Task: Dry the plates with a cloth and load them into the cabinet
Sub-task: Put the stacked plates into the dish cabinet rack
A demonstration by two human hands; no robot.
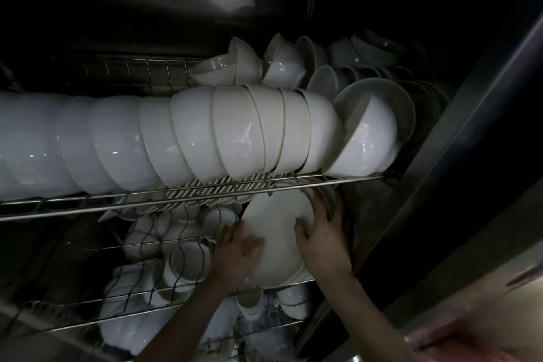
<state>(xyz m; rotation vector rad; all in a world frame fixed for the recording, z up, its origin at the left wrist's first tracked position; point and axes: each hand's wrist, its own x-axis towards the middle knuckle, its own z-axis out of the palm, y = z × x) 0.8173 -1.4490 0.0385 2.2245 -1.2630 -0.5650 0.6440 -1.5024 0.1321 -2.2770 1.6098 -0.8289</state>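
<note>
The inside of the cabinet is dark, its steel walls showing only faint reflections. An upper wire rack crosses the view, and everything else is placed from it. On top of this rack lies a long row of white bowls, nested on their sides. Behind that row, deeper on the same rack, smaller bowls are piled loosely.

Just under the rack's front rail, towards its right end, a white plate stands on edge on the lower rack, its top rim tucked beneath the rail. The left hand lies flat on the plate's left side with its fingers straight and spread. The right hand rests on the plate's right rim, thumb on the face and fingers stretched up towards the rail; whether they wrap behind the rim cannot be told.

Below the rack and left of the plate, small white cups sit among the lower wires. Past the rack's right end runs the cabinet's slanted metal frame.
</note>
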